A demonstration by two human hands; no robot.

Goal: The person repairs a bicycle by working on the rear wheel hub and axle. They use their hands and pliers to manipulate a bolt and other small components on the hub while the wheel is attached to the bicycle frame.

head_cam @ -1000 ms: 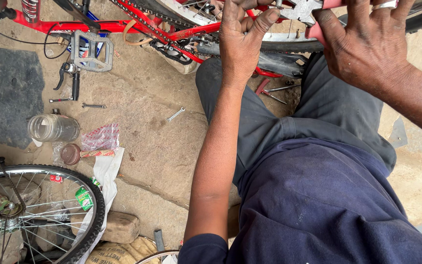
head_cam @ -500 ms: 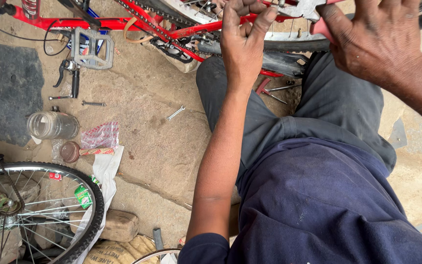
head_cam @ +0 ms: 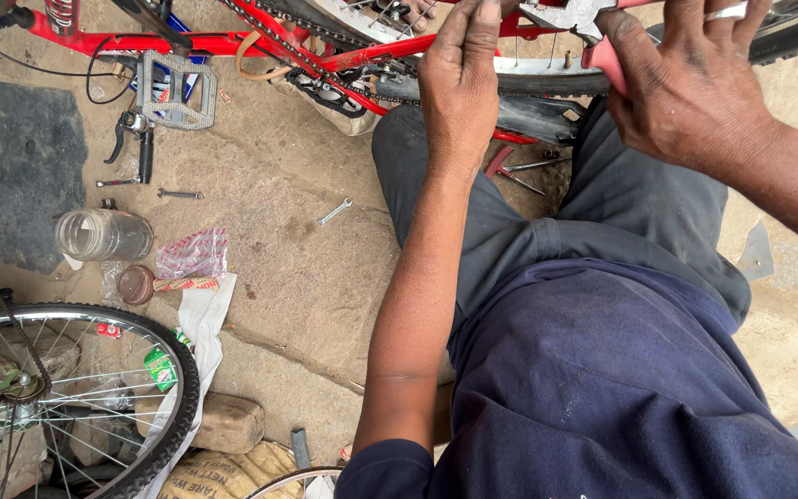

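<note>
Both hands have shifted slightly up-frame since the earlier view; little else has changed. My right hand (head_cam: 695,88) has its grip closed around red-handled pliers (head_cam: 576,20) at the rear wheel rim (head_cam: 547,76). My left hand (head_cam: 459,79) rests fingers-together against the rim; whether it pinches anything, I cannot tell. Risk: the plier jaws may slip off and strike my left fingers (head_cam: 473,28), or a sleeve may catch the chain (head_cam: 325,69). Room is tight above, between the red frame (head_cam: 187,42) and my knees; open floor (head_cam: 307,277) lies left, bordered by a small spanner (head_cam: 334,212), a jar (head_cam: 103,235) and a second wheel (head_cam: 66,397).
</note>
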